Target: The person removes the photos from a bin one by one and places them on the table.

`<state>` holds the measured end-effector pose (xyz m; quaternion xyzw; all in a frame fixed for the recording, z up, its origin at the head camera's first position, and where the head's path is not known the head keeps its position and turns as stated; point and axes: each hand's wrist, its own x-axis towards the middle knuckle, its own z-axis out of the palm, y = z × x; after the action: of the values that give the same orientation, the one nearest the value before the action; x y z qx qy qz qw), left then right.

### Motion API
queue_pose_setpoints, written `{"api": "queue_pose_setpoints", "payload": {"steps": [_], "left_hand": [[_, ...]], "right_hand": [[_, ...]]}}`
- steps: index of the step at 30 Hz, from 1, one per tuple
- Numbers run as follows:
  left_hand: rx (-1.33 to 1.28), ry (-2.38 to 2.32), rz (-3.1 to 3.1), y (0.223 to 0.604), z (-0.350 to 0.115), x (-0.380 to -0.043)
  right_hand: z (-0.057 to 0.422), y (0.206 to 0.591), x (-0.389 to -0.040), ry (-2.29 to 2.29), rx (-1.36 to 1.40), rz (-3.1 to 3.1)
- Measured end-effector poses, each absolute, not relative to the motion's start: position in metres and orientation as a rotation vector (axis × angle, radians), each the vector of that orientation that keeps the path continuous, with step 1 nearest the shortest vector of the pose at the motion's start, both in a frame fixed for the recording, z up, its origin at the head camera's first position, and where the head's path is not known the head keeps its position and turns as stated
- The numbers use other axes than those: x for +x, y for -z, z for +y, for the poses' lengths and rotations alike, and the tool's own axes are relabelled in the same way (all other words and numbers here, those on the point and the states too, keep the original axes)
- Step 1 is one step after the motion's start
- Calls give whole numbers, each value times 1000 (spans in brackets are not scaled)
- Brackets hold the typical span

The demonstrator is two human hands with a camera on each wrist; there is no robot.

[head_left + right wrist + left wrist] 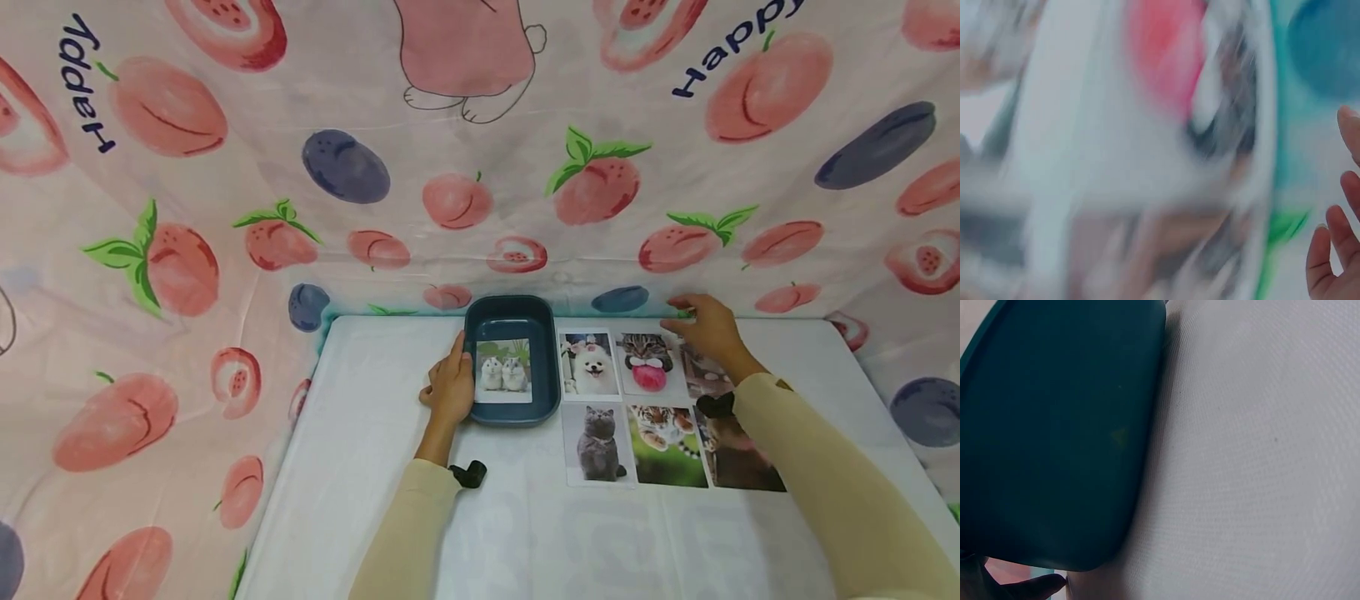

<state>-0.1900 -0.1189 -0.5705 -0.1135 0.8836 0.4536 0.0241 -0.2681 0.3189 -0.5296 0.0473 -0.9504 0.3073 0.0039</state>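
A dark blue-green tray [512, 414] sits near the back of the white table, and a photo card of two small white rodents [504, 373] lies in it. My left hand [450, 387] rests against the tray's left side; the left wrist view shows the tray wall [1054, 425] close up. My right hand [708, 329] hovers at the table's back edge, its fingers [1340, 234] apart with nothing between them. Nearest to it are a card of a cat with a pink ball [649, 367] and a brownish card [703, 375], partly hidden by the hand.
Right of the tray, a white dog card [591, 364] completes the upper row. Below lie a grey cat card [600, 446], a tiger cub card [667, 446] and a brown card [750, 467] partly under the right sleeve. A fruit-print cloth [450, 150] hangs behind the table.
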Motion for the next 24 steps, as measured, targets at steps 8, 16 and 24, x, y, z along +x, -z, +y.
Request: {"api": "queue_pose_setpoints", "payload": {"steps": [8, 16, 24], "left_hand": [[-355, -1436, 2731, 568, -118, -189], [-347, -1455, 2720, 571, -119, -188], [-332, -1453, 2732, 572, -119, -189]], "right_hand": [[230, 491, -285, -1094, 406, -2933], [143, 476, -298, -1347, 617, -2993], [81, 486, -307, -1360, 757, -3123]]}}
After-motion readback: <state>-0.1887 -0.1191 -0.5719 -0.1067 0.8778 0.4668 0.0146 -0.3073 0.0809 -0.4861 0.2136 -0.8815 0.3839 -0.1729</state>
